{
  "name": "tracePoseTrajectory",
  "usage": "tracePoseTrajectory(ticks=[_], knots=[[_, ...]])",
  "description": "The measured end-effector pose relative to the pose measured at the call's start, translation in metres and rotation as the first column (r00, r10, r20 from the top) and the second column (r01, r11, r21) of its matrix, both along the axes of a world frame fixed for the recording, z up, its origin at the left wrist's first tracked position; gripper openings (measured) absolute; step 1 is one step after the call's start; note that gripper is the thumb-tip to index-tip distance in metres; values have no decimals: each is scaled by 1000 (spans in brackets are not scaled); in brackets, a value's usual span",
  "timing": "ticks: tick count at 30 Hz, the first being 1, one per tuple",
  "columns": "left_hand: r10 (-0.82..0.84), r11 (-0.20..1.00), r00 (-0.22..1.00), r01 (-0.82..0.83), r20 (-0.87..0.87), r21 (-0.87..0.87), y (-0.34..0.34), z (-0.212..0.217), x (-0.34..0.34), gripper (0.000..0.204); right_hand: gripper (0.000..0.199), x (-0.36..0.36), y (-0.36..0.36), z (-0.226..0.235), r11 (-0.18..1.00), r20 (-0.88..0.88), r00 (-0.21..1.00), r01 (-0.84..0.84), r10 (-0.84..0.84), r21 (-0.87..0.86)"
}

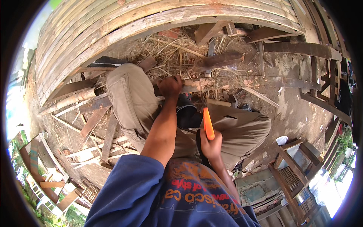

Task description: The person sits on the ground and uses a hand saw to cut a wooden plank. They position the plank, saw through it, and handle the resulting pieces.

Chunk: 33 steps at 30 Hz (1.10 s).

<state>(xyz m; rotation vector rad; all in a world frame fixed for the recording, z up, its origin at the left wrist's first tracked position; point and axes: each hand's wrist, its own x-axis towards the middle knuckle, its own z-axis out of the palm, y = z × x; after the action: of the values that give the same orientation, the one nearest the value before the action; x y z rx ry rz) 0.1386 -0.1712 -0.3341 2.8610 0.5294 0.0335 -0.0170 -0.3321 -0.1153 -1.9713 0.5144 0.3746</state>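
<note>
A long, worn wooden board [264, 81] lies crosswise in front of me, above my knees. My left hand [171, 86] is closed over the board near its left end. My right hand [211, 143], lower and to the right, grips the orange handle of a handsaw [208, 123]. The narrow blade points away from me and shows nearly edge-on. Its far part meets the board a little right of my left hand. How deep the teeth sit in the wood cannot be made out.
A slatted wooden platform [166, 19] spans the far side. Beyond the board lie a dark wood block [218, 61] and dry straw [177, 47]. Scrap planks [94, 121] litter the ground at left. Wooden frames [293, 162] stand at lower right. My bent knees flank the work.
</note>
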Motion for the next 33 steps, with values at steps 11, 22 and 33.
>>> tracePoseTrajectory(ticks=[11,22,33], knots=[[-27,996,998,32,52,-86,-3,8,5,45,29,49,19,-46,997,113,991,77,-77,9],[-8,994,989,24,145,-109,-5,6,4,42,29,62,5,-57,988,10,989,146,-147,59],[-6,999,996,9,84,-40,-2,6,1,49,32,23,-9,-13,992,-30,996,85,-83,92]])
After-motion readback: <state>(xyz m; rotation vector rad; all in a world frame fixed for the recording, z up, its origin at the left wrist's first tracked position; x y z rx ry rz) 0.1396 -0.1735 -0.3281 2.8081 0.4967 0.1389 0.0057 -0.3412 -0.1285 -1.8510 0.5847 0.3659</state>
